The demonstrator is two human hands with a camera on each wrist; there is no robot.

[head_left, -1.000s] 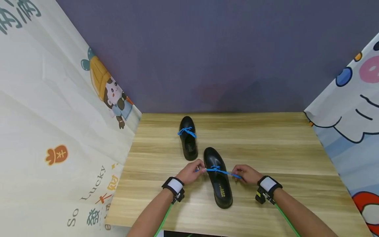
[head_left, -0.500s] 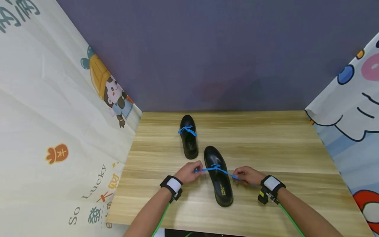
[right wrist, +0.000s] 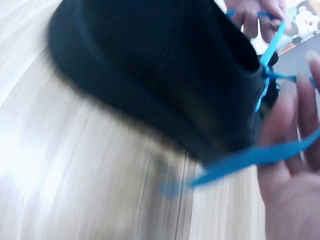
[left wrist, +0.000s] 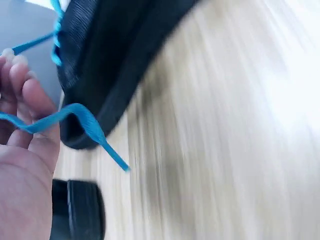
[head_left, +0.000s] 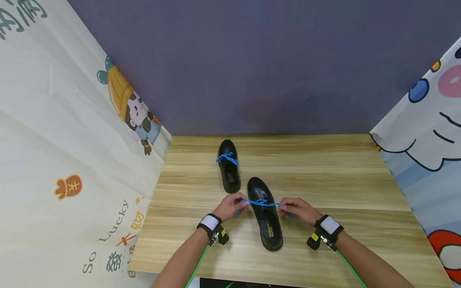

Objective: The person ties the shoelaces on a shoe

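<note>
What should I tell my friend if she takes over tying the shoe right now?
Left hand pinches one end of the blue lace; right hand pinches the other end.
The near shoe lies between the hands on the table, lace stretched across its top.
Done: the far shoe already has a blue bow.
Left: the near shoe's bow is not yet formed.

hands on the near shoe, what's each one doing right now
Left hand: pinches the bright blue flat shoelace of the black leather shoe.
Right hand: pinches its other end.
</note>
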